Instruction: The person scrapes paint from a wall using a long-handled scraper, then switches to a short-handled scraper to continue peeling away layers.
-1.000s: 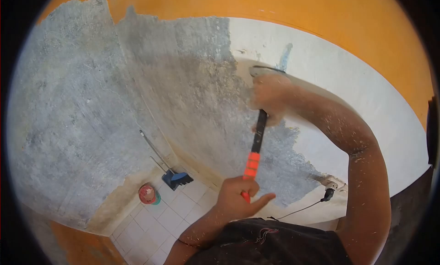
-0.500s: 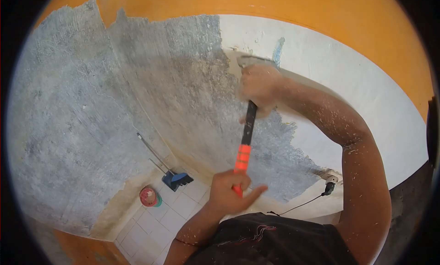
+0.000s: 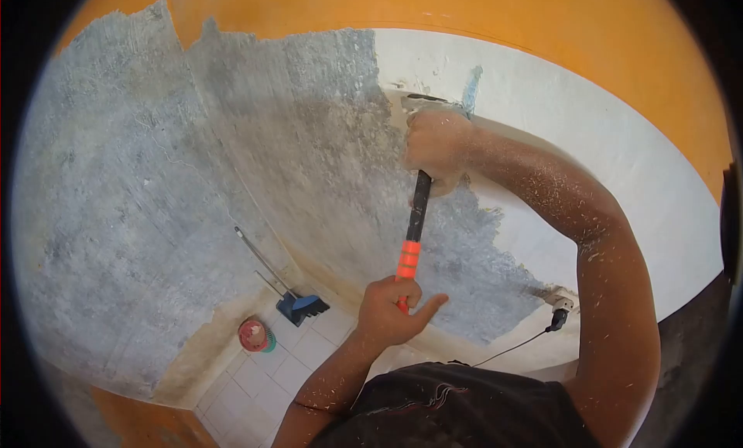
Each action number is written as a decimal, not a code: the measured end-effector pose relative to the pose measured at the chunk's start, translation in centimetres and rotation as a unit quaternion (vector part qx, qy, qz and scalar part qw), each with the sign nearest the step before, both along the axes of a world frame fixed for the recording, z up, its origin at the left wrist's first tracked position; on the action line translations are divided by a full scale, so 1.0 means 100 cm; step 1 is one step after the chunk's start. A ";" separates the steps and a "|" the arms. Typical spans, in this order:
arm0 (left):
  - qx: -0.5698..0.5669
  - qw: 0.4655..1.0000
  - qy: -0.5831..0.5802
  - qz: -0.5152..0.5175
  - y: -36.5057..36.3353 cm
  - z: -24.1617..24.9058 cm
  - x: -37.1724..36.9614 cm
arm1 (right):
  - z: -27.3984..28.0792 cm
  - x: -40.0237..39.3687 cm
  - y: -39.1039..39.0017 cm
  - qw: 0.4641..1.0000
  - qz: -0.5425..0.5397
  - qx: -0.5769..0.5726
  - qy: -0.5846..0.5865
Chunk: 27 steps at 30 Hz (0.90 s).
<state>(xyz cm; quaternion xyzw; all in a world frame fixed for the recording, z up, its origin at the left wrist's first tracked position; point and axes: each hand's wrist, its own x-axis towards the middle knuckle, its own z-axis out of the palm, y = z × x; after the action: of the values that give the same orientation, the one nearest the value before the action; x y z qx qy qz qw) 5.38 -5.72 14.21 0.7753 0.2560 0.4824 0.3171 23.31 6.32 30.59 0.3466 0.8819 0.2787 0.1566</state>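
A scraper with a black and orange handle [image 3: 418, 208] slants up the wall, its wide head against the white paint near the bare grey patch. My right hand [image 3: 439, 142] is wrapped round the upper handle just below the scraper's head [image 3: 433, 102]. Lower down, my left hand [image 3: 391, 312] holds the orange end, its thumb pointing out to the right. Loose flakes cling to both forearms. White paint [image 3: 542, 99] borders the scraped grey wall [image 3: 309, 138] along a ragged edge.
A blue broom [image 3: 308, 304] and dustpan [image 3: 290, 308] stand in the floor corner, beside a red container [image 3: 254, 335] on white tiles [image 3: 267, 386]. At the lower right, a black plug [image 3: 559, 319] with a cable sits in a wall socket [image 3: 561, 299].
My left hand has moved slightly up with the lower end of the handle. My right hand and the scraper's head remain at nearly the same place on the wall.
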 end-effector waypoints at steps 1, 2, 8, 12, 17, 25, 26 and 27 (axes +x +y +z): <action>0.018 0.999 0.030 0.034 0.005 -0.001 -0.001 | 0.001 -0.001 0.003 1.000 0.016 0.013 0.001; 0.019 0.999 0.028 0.034 0.000 -0.001 -0.003 | 0.000 0.001 0.000 1.000 0.016 0.014 -0.002; 0.013 1.000 -0.002 0.002 0.000 0.006 0.000 | 0.005 -0.002 0.005 1.000 0.015 0.010 -0.003; 0.010 0.999 -0.031 -0.007 0.000 0.003 -0.006 | 0.000 -0.003 0.000 0.999 0.020 0.011 0.048; 0.003 1.000 0.002 -0.011 0.005 0.003 -0.008 | 0.002 -0.001 0.001 1.000 0.018 0.004 0.003; -0.005 0.998 -0.017 -0.062 -0.008 0.018 -0.016 | 0.007 -0.008 -0.015 0.999 -0.018 -0.024 0.019; -0.001 0.999 -0.002 -0.037 -0.002 0.009 -0.014 | 0.004 -0.006 -0.010 1.000 -0.009 -0.015 0.016; 0.001 1.000 0.014 -0.011 0.004 -0.001 -0.013 | 0.001 -0.005 -0.006 1.000 0.000 -0.009 0.014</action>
<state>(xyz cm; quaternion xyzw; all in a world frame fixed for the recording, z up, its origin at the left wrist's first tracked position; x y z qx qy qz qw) 4.03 -5.34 14.13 0.7849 0.2518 0.4682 0.3183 22.86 5.75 30.69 0.3494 0.8864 0.2657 0.1474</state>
